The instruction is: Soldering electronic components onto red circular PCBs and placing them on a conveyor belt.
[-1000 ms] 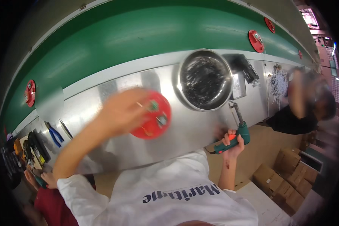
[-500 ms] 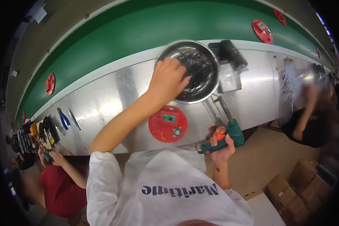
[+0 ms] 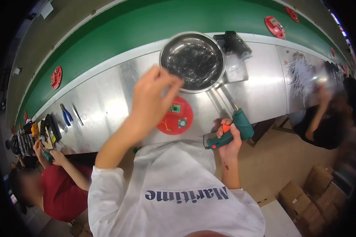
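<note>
My left hand (image 3: 149, 100) is lifted off the near rim of a round steel bowl (image 3: 221, 77) and hovers partly over a red disc (image 3: 186, 112). Thumb and fingertips are drawn together in a pinch; anything between them is too small and blurred to make out. Many small dark shiny pieces (image 3: 194, 63) lie in the bowl. On the disc are a green circuit board (image 3: 175, 108), a small round part and thin yellow wires. My right hand (image 3: 230, 144) grips a green pistol-shaped electric screwdriver (image 3: 242, 125) with an orange trigger, its metal shaft pointing toward the bowl.
A black box (image 3: 234, 44) and a clear tray (image 3: 236, 70) stand right of the bowl. Blue-handled pliers (image 3: 66, 114) and tweezers (image 3: 77, 113) lie left on the metal bench (image 3: 103, 114). Red discs rest on the green belt (image 3: 118, 35). Other people work on both sides.
My left hand has come out of the bowl toward me, down over the red disc's left part. The right hand still holds the screwdriver. The view has shifted slightly.
</note>
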`<state>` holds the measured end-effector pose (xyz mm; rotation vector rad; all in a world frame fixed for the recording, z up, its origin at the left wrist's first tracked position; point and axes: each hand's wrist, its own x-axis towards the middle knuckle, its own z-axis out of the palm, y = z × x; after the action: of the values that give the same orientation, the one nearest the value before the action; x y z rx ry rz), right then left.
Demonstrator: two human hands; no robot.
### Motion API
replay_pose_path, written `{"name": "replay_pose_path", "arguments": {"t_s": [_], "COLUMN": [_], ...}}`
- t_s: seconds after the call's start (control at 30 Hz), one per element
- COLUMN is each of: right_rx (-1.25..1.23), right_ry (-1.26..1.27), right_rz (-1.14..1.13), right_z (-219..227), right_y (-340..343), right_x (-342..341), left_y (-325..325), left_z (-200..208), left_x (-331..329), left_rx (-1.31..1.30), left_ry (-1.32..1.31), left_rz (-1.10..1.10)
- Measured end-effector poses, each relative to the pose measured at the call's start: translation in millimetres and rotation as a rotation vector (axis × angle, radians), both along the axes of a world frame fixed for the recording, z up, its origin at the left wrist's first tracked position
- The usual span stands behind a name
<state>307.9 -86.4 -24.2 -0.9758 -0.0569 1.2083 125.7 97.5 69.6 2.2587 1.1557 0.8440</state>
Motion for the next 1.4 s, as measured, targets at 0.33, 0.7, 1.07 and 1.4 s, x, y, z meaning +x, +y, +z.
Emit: {"name": "replay_pose_path", "arguments": {"t_s": [0.33, 0.7, 1.07, 1.4], "right_rx": [0.049, 0.045, -0.039, -0.002], "right_ry": [-0.204, -0.223, -0.532, -0.611], "right_rz": [0.309, 0.315, 0.315, 0.427], "right_z": [47, 39, 26, 29], "right_y": [25, 29, 47, 54], "right_x": [-41, -50, -68, -73], "left_y": [-130, -131, -105, -104], "left_z": [-14, -43, -68, -74], "left_x": [-25, -44, -46, -44], "left_rx": [-0.379, -0.411, -0.49, -0.285], "left_ry": [-0.283, -0.423, -0.272, -0.217], "left_rz": [0.065, 0.106, 0.138, -0.019]}}
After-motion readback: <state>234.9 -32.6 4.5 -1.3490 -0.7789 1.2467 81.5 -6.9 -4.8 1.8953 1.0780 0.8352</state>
